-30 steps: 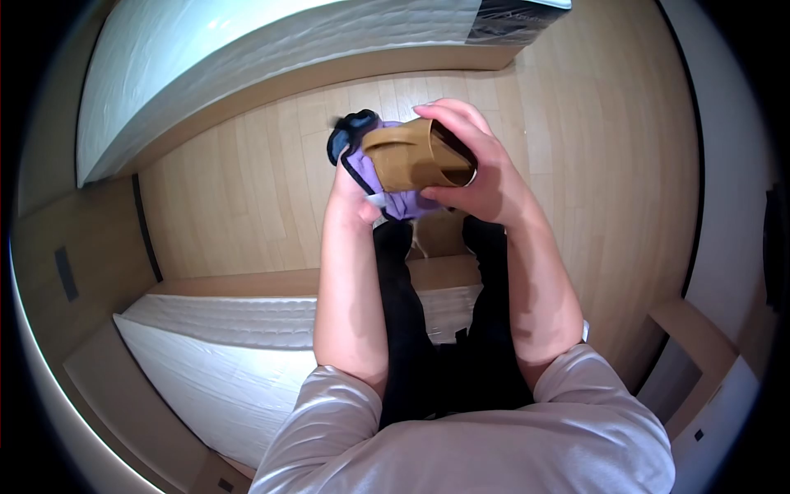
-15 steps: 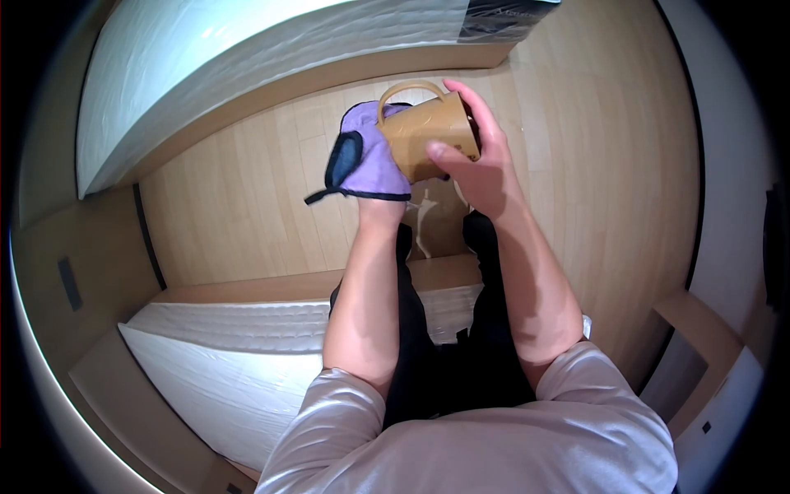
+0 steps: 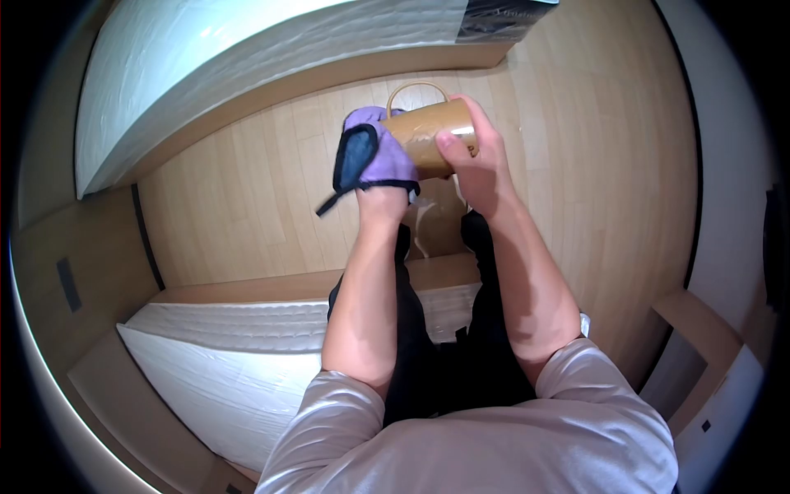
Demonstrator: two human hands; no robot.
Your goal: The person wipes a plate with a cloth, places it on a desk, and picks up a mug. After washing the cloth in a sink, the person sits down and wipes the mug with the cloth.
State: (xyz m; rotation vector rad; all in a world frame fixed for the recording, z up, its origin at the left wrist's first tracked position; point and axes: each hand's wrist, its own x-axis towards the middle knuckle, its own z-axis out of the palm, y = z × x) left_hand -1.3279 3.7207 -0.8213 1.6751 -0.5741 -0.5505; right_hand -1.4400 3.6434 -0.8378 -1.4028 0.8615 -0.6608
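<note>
A tan mug (image 3: 428, 136) lies on its side in the air, its looped handle pointing up toward the far bed. My right hand (image 3: 480, 156) grips the mug around its right end, thumb on the near side. A purple cloth mitt (image 3: 387, 156) with black trim, a dark blue patch and a hanging strap covers my left hand, whose fingers are hidden. The mitt presses against the mug's left end.
A plastic-wrapped mattress (image 3: 271, 49) on a wooden base spans the far side. Another wrapped mattress (image 3: 222, 370) is behind me at the left. My black-trousered legs (image 3: 444, 370) are below. A brown box-like object (image 3: 440, 218) sits between my feet on the wood floor.
My left hand in the mitt has come round to the mug's left end, and the mitt's patch now faces up. The mug has turned so its handle points away from me.
</note>
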